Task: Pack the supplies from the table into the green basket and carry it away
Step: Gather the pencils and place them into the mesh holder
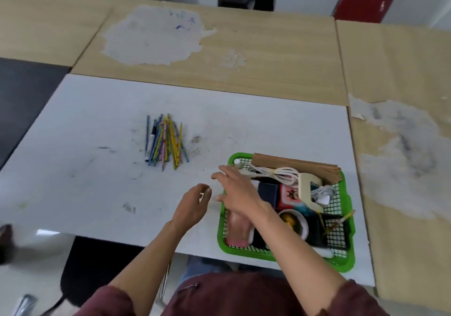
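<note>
You are facing a loose heap of thin, striped coloured wooden pencils, lying on the scuffed, smooth white laminate table, with what seems to be a slim marker mixed in at its left edge. Their long axes are running roughly away from you, fanning a little at the far ends. The heap is sitting ahead and to the left of both hands, well apart from them.

Your left hand is hovering above the table with fingers loosely curled, holding nothing; it is the nearer one to the pencils. Your right hand is reaching just beside it, fingers spread and empty as far as I can tell, crossing the left rim of the green plastic mesh basket. The two hands are close but not touching.

The basket is resting at the table's near right corner, already carrying a stack of brown paper sheets, a coiled white rubbery cable and a dark blue square box. The round, slippery pencils are likely needing a sweeping gather across their length.
</note>
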The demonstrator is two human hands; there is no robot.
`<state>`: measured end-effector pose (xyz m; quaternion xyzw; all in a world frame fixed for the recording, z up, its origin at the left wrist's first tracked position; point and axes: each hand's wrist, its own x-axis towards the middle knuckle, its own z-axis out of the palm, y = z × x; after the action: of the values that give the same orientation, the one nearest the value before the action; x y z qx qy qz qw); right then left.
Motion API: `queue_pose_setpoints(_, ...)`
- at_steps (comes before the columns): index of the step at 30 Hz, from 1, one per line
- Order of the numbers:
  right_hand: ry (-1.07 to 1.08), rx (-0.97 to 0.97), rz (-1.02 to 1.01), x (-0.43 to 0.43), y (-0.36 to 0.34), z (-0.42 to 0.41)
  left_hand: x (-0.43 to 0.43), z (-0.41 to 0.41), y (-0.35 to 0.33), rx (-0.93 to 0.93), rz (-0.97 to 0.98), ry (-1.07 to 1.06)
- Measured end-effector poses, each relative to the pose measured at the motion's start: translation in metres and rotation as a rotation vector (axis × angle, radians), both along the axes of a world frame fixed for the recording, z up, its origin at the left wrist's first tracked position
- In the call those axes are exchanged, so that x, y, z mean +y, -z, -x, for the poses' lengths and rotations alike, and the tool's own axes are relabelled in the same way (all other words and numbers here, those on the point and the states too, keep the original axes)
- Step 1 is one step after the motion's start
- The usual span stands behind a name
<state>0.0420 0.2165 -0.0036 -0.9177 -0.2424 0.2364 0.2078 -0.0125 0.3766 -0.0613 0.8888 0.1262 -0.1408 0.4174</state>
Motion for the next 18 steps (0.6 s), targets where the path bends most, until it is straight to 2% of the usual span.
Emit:
queue_pose_setpoints(4,-0.018,0.234,-0.115,-0.001,0.012,-0.019,0.035,-0.014,0.003,0.074,-0.107,-0.036)
queue_pose_setpoints(6,0.000,0.280,-0.164,-0.008,0.019,-0.024,0.049,-0.025,0.005,0.123,-0.119,-0.033)
queue_pose_setpoints(13,-0.044,0.286,-0.210,-0.014,0.024,-0.029,0.068,-0.057,0.010,0.226,-0.113,-0.037)
queue_pose_setpoints(18,-0.061,0.286,-0.231,0.007,0.025,-0.031,0.076,-0.069,0.014,0.201,-0.172,-0.009)
